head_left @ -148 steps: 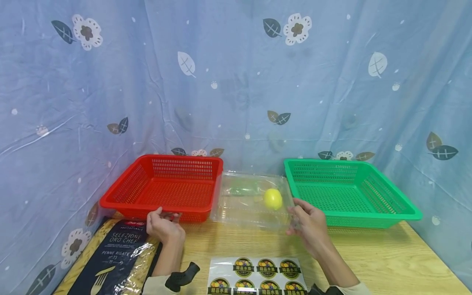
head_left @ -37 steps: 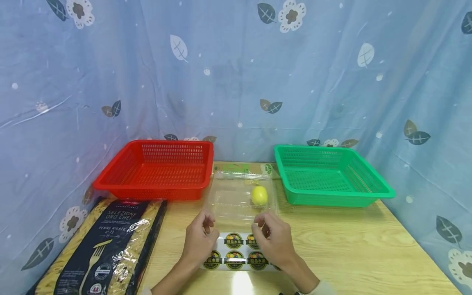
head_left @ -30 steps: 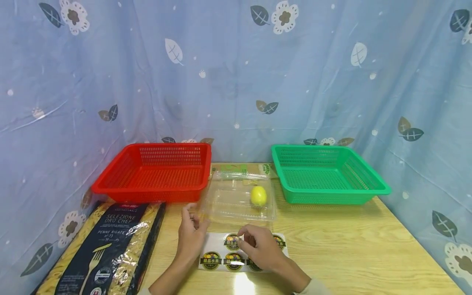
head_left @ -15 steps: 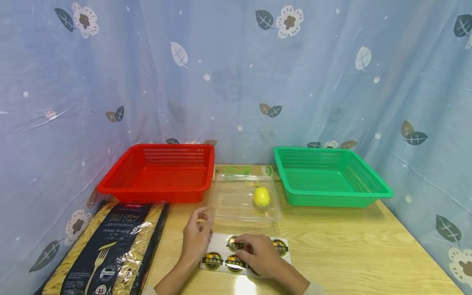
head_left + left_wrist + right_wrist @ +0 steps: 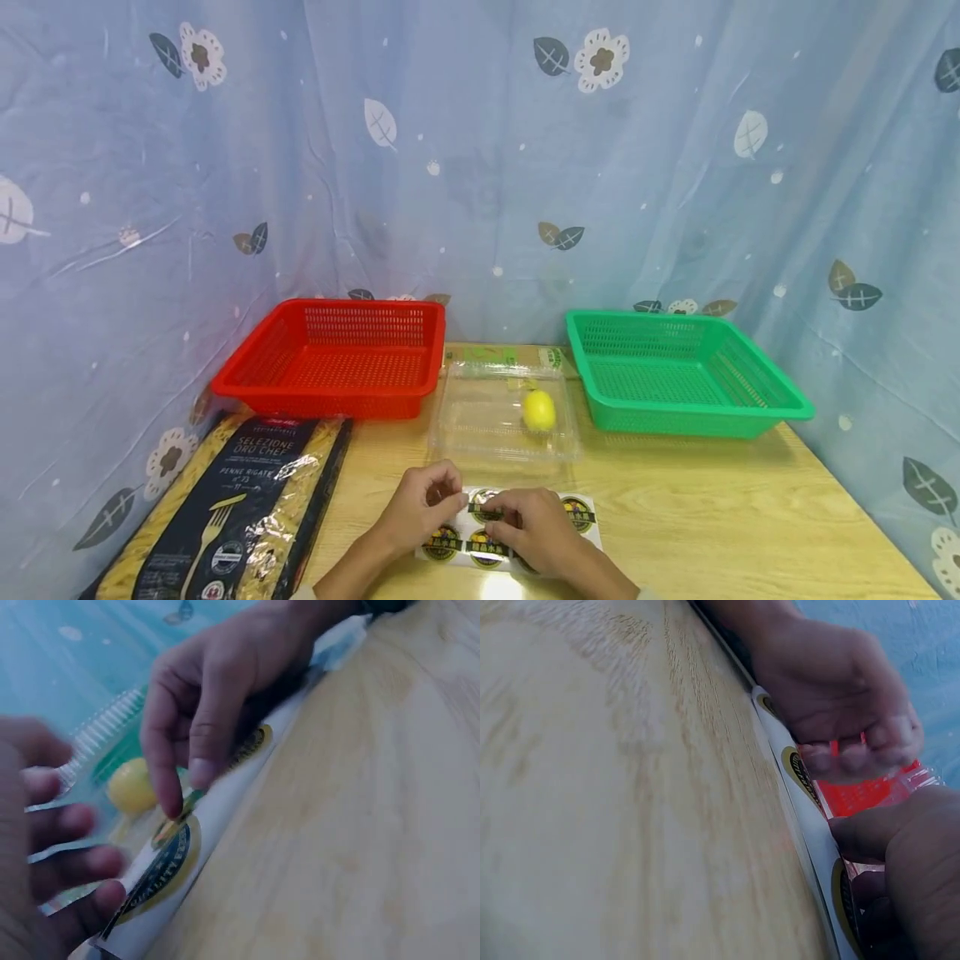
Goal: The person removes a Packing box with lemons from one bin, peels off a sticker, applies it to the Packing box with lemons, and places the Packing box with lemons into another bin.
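Lying on the table, the sticker sheet reaches under both hands.

The head view is bright and evenly lit, apart from a white glare patch on the wooden tabletop at bottom centre. Smaller highlights streak the penne bag at lower left and glint along the clear plastic container. A soft shadow lies under the green basket.

Both wrist views are dimmer, with a bluish cast. In the left one, the left hand is blurred and the lemon soft-edged; in the right one, the right hand is darkly shaded at lower right.
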### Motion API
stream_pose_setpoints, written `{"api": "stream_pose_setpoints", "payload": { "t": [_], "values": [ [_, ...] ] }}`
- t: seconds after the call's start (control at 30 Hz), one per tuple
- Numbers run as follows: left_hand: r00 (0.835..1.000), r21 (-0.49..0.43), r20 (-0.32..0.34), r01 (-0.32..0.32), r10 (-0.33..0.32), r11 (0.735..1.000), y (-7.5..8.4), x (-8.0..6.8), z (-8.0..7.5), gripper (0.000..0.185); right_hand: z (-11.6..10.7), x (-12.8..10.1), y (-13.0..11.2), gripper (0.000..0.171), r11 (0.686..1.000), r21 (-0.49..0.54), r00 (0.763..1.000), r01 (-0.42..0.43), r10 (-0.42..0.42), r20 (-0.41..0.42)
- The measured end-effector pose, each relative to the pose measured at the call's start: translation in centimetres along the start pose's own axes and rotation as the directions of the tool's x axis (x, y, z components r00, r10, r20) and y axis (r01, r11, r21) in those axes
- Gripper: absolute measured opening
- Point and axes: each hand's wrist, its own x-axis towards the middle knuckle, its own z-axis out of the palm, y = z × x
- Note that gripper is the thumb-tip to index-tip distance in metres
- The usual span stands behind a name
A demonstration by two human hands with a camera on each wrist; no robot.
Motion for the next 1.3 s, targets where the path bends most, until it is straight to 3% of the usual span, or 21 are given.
{"api": "stream_pose_setpoints", "payload": {
  "t": [0.1,0.17,0.27,0.47,0.87,1.1,1.3],
  "values": [
    [0.983,0.137,0.182,-0.061,0.035,0.989,0.2,0.0,-0.1,0.016,-0.2,0.1,-0.2,0.018,1.0,0.011,1.0,0.013,-0.013,-0.007],
    [0.974,0.23,0.222,-0.085,0.033,0.97,0.4,0.0,0.0,0.017,-0.2,0.1,-0.3,0.019,1.0,-0.001,1.0,0.015,-0.015,-0.011],
    [0.974,0.297,0.227,-0.066,-0.003,0.952,0.5,-0.2,0.2,0.016,-0.2,-0.1,-0.4,0.022,0.998,-0.057,1.0,0.014,-0.015,-0.011],
    [0.97,0.345,0.235,-0.027,-0.058,0.938,0.5,-0.4,0.6,0.01,-0.1,-0.2,-0.3,0.029,0.986,-0.162,0.999,0.032,-0.035,-0.015],
    [0.963,0.315,0.229,0.065,-0.142,0.947,0.9,-0.4,0.2,0.007,-0.1,0.0,-0.6,0.029,0.984,-0.175,1.0,-0.021,0.017,-0.023],
    [0.96,0.372,0.217,0.088,-0.179,0.924,1.4,-0.2,-0.1,0.007,-0.1,0.1,-0.7,0.046,0.966,-0.243,0.997,-0.083,0.082,-0.014],
    [0.95,0.4,0.214,0.125,-0.225,0.908,1.7,-0.1,0.0,0.013,-0.4,-0.1,-0.7,0.042,0.971,-0.214,0.995,-0.103,0.101,-0.018]
  ]
}}
